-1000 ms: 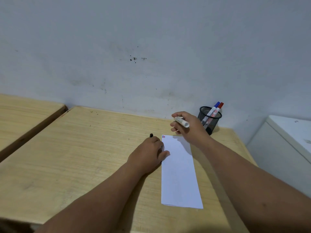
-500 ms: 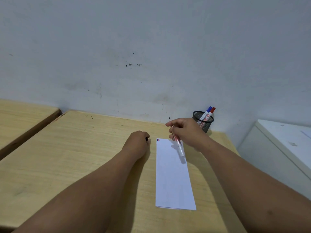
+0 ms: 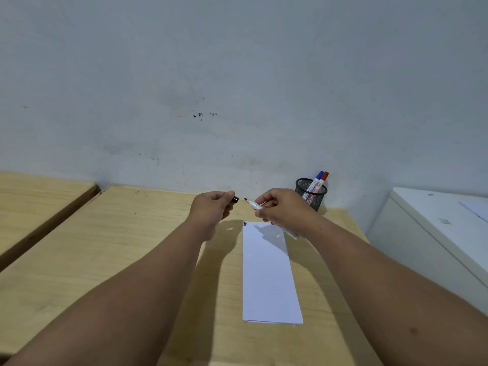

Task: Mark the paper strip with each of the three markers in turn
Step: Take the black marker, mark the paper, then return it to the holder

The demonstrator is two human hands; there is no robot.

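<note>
Black marker (image 3: 253, 204) barrel mostly hidden in right hand (image 3: 284, 211); only tip and tail end show. Marks at paper strip (image 3: 268, 273) far-left corner too small to count. Two markers, blue (image 3: 316, 181) and red (image 3: 321, 184), in mesh cup (image 3: 311, 194). Left hand (image 3: 211, 210) fingers pinched on black cap (image 3: 234, 199), near tip, apart. Strip flat on desk (image 3: 105, 247) below hands

- A pale grey-white wall (image 3: 237, 75), scuffed, with small dark specks.
- A light wooden table (image 3: 79, 260) stands against it.
- A second wooden table (image 3: 34, 196) sits beside its left edge.
- A white cabinet (image 3: 435, 233) stands right.
</note>
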